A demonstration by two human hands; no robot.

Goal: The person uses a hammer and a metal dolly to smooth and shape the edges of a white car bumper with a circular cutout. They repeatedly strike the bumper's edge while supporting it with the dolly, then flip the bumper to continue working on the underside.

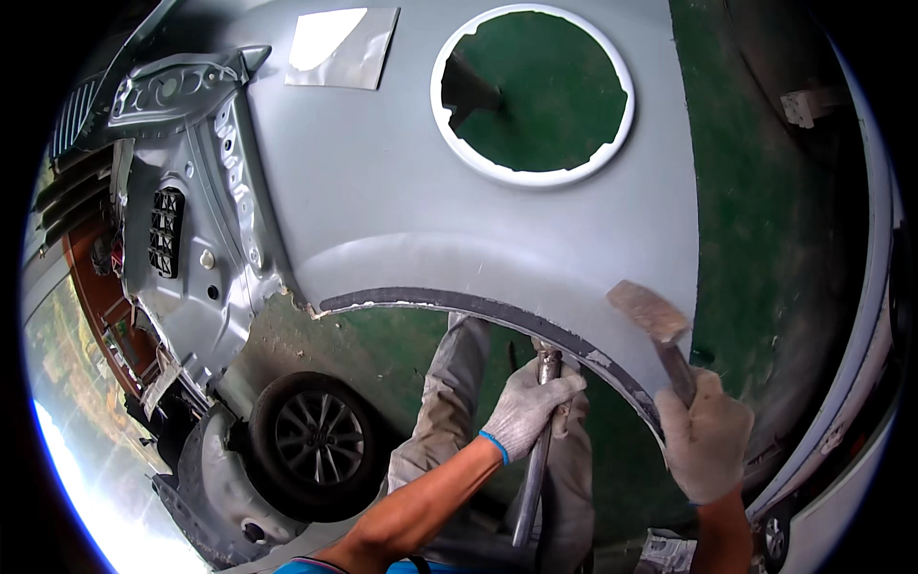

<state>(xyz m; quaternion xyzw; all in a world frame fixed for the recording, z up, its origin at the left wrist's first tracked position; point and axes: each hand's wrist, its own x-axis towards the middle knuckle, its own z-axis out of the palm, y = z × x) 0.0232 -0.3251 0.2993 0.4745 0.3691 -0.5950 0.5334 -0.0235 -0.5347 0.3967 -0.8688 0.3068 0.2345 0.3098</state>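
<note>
A grey car body panel (382,182) spreads before me, its curved wheel arch edge (459,302) carrying a dark strip. My left hand (529,407), in a white knitted glove with a blue cuff, is closed around a long metal bar (535,478). The bar's upper end (547,359) is just below the arch edge; whether it touches there I cannot tell. My right hand (706,440), also gloved, grips a hammer (650,311) by its handle. The rusty brown hammer head is over the panel's lower right, above the arch; any contact is unclear.
A round opening with a white rim (626,120) cuts through the panel. Near its top lies a shiny rectangular sheet (335,57). At left are a cut metal body section (206,220) and a wheel with tyre (316,445) on the green floor (765,239).
</note>
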